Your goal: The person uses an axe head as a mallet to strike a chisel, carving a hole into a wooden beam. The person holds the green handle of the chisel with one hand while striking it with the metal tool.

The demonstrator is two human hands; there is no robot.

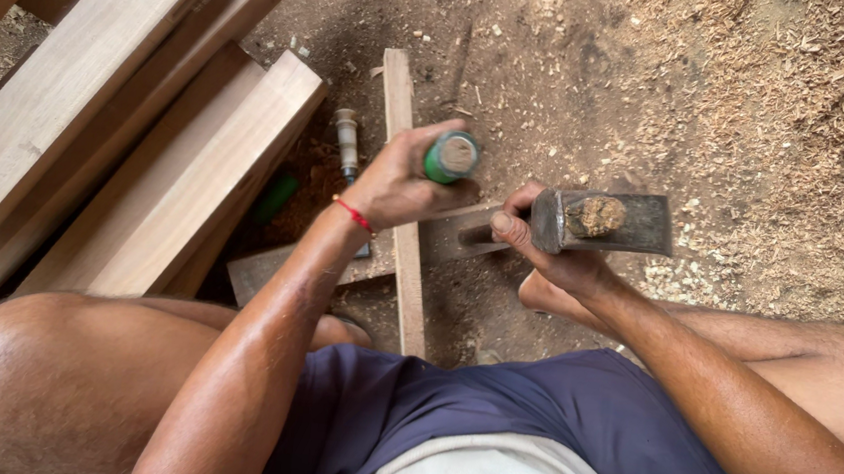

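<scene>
Planks (78, 140) of pale wood, stacked and leaning, fill the left side of the earth floor (556, 67), and a heap of shavings (805, 87) spreads over its top right corner. Between them a narrow batten (406, 216) runs from the upper middle down toward the seated person's lap, crossed by a shorter dark board (269, 270) lying flat beneath it.

The right hand (551, 252) is clamped around the neck of a hammer-like tool with a broad metal head (599, 221), gripped close up under the head, which hangs just right of the batten. Held that short, the head has little swing, and a blow could land off-centre or glance off.

The left hand (401, 185) is wrapped tight around a green-handled chisel (448, 157), its capped butt pointing up toward the camera; the blade is hidden under the fist, so I cannot tell where its edge sits on the batten. The fist lies just beside the metal head, and a glancing blow would fall on those knuckles or the thumb.

A second tool with a pale handle (347, 141) lies on the floor just left of the batten, near the planks. Bare knees bracket the work, so a slipping edge would travel toward skin. The batten looks held only by its own weight and could skid.
</scene>
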